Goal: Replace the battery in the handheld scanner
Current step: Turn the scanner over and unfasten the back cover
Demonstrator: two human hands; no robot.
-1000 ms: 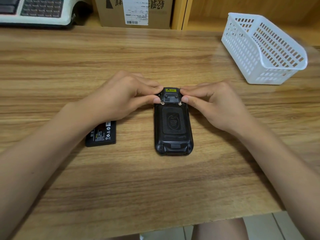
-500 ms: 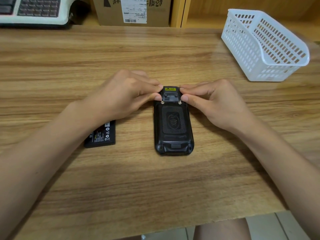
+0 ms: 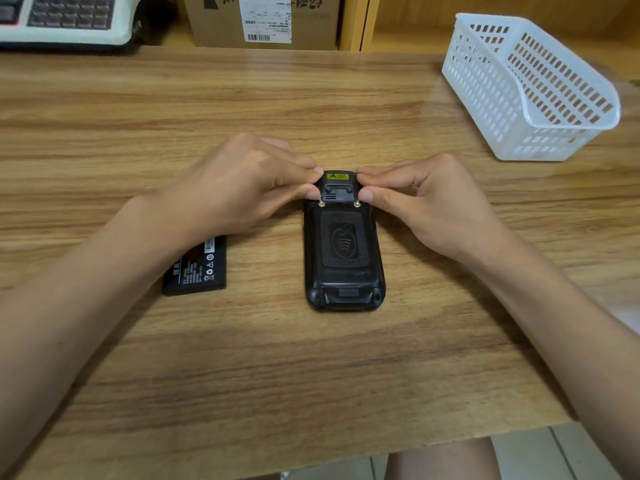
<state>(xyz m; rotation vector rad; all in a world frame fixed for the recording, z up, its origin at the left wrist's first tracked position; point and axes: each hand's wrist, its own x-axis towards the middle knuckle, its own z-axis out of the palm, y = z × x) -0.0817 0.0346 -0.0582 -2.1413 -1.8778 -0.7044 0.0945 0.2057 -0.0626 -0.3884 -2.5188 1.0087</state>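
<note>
A black handheld scanner (image 3: 344, 251) lies face down at the centre of a wooden desk (image 3: 311, 368), its long axis running from six o'clock to twelve o'clock. Its textured back cover is in place. Two small silver screws (image 3: 321, 203) sit near the far end, one at each side, just below a yellow label.

The left hand (image 3: 242, 188) comes in from nine o'clock and the right hand (image 3: 433, 206) from three o'clock. Each hand's grip is a narrow pinch, thumb and forefinger nearly closed, tips touching the scanner's top corners beside the screws. Neither hand lifts the scanner; it rests flat on the desk. Whether the fingertips are turning the screws or only pressing the cover cannot be told.

A loose black battery (image 3: 197, 268) lies flat on the desk at about nine o'clock from the scanner, near it but apart, partly under the left forearm. A white slotted basket (image 3: 530, 88) stands at two o'clock, well apart.

The step in hand appears to be working the cover fastenings at the top end. To do it well, keep the scanner flat and steady, work both sides evenly so the cover does not skew, and use light fingertip pressure so the small screws do not slip or cross-thread. Keep the loose battery clear of the forearm so it is not swept off.
</note>
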